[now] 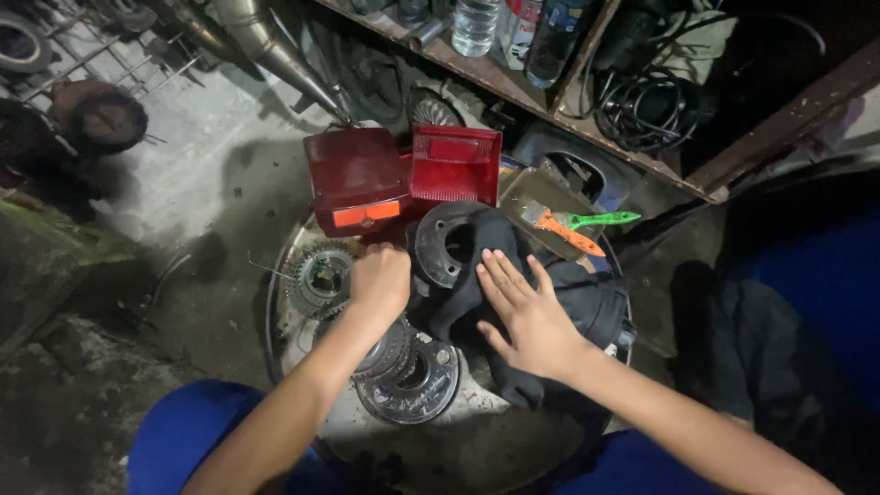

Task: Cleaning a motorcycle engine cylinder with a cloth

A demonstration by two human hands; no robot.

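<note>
Grimy workshop floor, round metal tray (pixel 280 275) of parts.
Left hand (pixel 380 278) fisted beside sprocket (pixel 318 278); right hand (pixel 522 312) flat, open on dark cloth (pixel 587 307).

We see a dark, round brake drum (pixel 443 243) tilted on edge, half wrapped in a crumpled black cloth (pixel 550 302). Just left of it, a toothed sprocket (pixel 319 280) lies flat on the round tray (pixel 275 312).
</note>
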